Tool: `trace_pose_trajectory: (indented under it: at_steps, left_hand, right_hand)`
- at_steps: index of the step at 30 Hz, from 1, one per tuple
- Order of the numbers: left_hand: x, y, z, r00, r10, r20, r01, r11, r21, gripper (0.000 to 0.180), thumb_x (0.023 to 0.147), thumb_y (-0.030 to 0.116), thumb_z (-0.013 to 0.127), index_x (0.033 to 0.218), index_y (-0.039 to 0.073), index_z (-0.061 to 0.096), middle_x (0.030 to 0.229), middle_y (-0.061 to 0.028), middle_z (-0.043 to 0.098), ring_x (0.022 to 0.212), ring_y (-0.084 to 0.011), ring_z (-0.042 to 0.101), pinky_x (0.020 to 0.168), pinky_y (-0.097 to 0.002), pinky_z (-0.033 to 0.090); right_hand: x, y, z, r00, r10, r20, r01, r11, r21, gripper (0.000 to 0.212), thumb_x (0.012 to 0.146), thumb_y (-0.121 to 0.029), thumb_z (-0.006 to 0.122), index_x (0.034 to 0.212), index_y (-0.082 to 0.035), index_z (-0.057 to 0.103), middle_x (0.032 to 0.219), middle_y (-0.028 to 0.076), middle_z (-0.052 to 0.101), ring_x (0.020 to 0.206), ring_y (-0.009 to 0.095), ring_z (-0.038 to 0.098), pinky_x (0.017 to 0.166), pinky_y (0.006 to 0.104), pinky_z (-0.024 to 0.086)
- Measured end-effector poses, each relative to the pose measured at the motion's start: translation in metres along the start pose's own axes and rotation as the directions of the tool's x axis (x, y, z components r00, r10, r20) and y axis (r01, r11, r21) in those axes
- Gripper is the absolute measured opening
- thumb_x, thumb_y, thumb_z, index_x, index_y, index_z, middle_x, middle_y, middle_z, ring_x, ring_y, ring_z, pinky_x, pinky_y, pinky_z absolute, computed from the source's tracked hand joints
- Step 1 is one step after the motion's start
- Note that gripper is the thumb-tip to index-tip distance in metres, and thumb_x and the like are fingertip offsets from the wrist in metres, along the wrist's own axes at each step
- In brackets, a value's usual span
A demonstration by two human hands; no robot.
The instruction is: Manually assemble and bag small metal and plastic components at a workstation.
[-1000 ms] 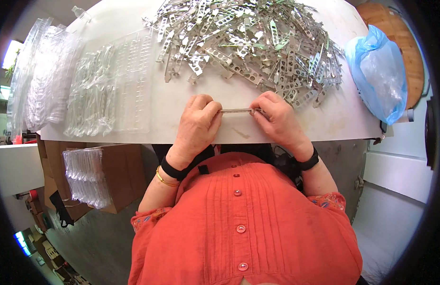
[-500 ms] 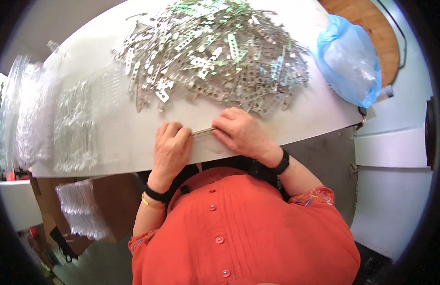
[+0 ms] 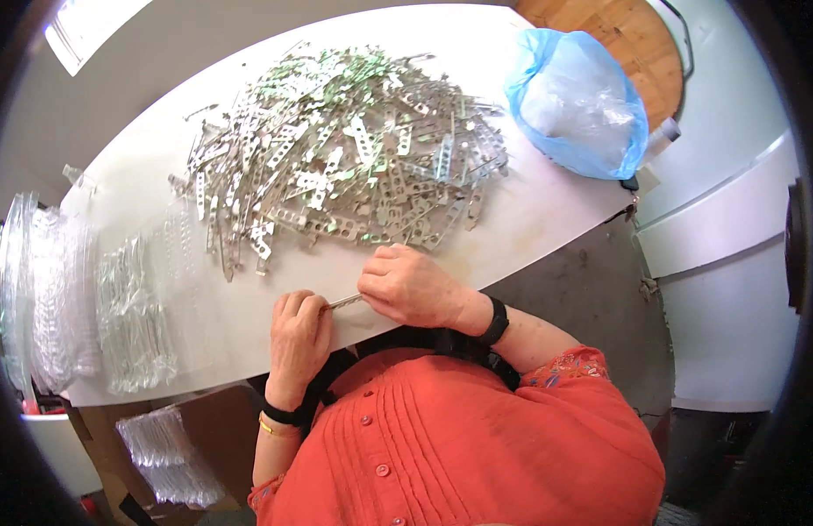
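Between my two hands, close to the front edge of the white table (image 3: 235,329), is a thin metal strip (image 3: 346,302). My left hand (image 3: 299,337) pinches its left end, and the fingers of my right hand (image 3: 411,285) are closed on the right end. Only the short middle stretch shows; the ends are hidden by my fingers. Just beyond my hands spreads a large loose pile of flat metal strips (image 3: 336,158), many with rows of round holes. The nearest pieces of the pile lie right past my right hand.
Clear plastic trays (image 3: 135,316) stand stacked on the left of the table, with a taller stack (image 3: 63,307) beside them. A blue plastic bag (image 3: 582,105) sits at the right. Below the left edge, more clear plastic (image 3: 170,451) rests against a brown cardboard box (image 3: 235,421).
The view has tilted and turned, so the table and pile appear lower and further left. Both hands still hold the metal strip near the table's edge.
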State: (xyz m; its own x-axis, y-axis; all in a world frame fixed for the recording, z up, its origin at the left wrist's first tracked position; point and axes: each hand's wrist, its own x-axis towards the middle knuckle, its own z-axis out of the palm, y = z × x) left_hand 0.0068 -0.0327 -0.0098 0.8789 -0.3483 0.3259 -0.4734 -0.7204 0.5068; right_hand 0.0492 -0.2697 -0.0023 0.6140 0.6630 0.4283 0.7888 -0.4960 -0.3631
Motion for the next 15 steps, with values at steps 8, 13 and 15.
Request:
trace_pose_trajectory:
  at_steps: [8, 13, 15]
  left_hand:
    - [0.018, 0.019, 0.006, 0.985, 0.166, 0.053, -0.168, 0.985, 0.048, 0.023, 0.085, 0.005, 0.064, 0.107, 0.003, 0.061, 0.093, -0.0131, 0.065, 0.091, -0.0316, 0.062, 0.086, -0.0425, 0.045]
    - [0.022, 0.021, 0.016, 0.971, 0.177, 0.161, -0.175, 0.984, -0.022, 0.010, 0.087, 0.002, 0.061, 0.096, 0.003, 0.059, 0.082, -0.0128, 0.063, 0.078, -0.0323, 0.061, 0.076, -0.0418, 0.044]
    - [0.023, 0.022, 0.017, 0.972, 0.156, 0.177, -0.155, 0.988, -0.024, 0.009, 0.087, 0.002, 0.061, 0.096, 0.003, 0.059, 0.081, -0.0129, 0.063, 0.077, -0.0329, 0.061, 0.074, -0.0419, 0.044]
  right_hand:
    - [-0.004, -0.004, -0.018, 0.999, -0.019, -0.028, 0.019, 1.000, -0.019, 0.012, 0.083, -0.016, 0.068, 0.080, -0.009, 0.058, 0.083, 0.004, 0.057, 0.084, 0.023, 0.057, 0.076, 0.0364, 0.046]
    - [-0.009, -0.004, -0.028, 1.000, -0.001, -0.010, 0.000, 0.999, -0.041, 0.014, 0.083, -0.017, 0.069, 0.082, -0.008, 0.059, 0.084, 0.006, 0.057, 0.085, 0.025, 0.057, 0.076, 0.0363, 0.046]
    - [-0.012, -0.003, -0.032, 1.000, 0.022, 0.008, -0.022, 1.000, -0.009, 0.015, 0.084, -0.019, 0.070, 0.086, -0.008, 0.060, 0.087, 0.007, 0.059, 0.087, 0.025, 0.059, 0.078, 0.0375, 0.047]
